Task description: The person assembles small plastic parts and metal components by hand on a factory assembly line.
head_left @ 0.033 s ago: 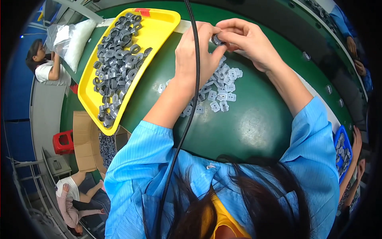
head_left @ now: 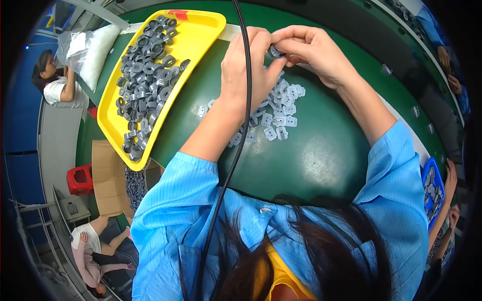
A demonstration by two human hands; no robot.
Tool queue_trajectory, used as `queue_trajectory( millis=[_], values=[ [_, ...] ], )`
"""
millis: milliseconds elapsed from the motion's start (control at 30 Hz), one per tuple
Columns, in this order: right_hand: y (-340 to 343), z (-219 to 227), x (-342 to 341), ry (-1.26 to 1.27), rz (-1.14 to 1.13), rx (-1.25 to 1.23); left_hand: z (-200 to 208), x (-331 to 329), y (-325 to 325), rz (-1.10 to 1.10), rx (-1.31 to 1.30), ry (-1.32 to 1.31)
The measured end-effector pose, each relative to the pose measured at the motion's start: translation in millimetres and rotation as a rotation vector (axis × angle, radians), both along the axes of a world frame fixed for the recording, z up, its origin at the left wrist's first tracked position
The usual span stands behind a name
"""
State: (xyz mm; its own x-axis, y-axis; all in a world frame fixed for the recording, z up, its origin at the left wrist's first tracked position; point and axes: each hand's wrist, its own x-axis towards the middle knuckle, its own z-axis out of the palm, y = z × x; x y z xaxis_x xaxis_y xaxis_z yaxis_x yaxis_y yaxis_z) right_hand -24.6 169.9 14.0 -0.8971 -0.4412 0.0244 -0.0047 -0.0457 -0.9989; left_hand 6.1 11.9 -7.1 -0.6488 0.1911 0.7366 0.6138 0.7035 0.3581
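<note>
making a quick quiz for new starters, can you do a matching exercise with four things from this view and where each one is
Things
1. dark round part
2. heaped grey rings
3. translucent pieces
4. red stool

Places
A. loose on the green tabletop
B. left of the cardboard box
C. between the left hand and right hand
D. in the yellow tray

Pairs: 1-C, 2-D, 3-A, 4-B
</note>
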Motion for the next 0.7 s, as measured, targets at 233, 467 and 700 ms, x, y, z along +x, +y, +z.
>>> queue_trajectory(
  millis=[233,467,700],
  values=[
    [25.4,15.9,-16.3,0.119,0.288,0.309,11.1,-3.3,-14.8,-0.155,-0.183,0.028],
    [13.4,19.9,-1.2,0.36,0.09,0.26,14.5,-8.6,-17.1,-0.165,-0.065,0.089],
    [27.8,-2.2,-38.8,-0.269,-0.019,-0.451,5.9,-25.1,-53.1,0.171,0.02,-0.383]
  ],
)
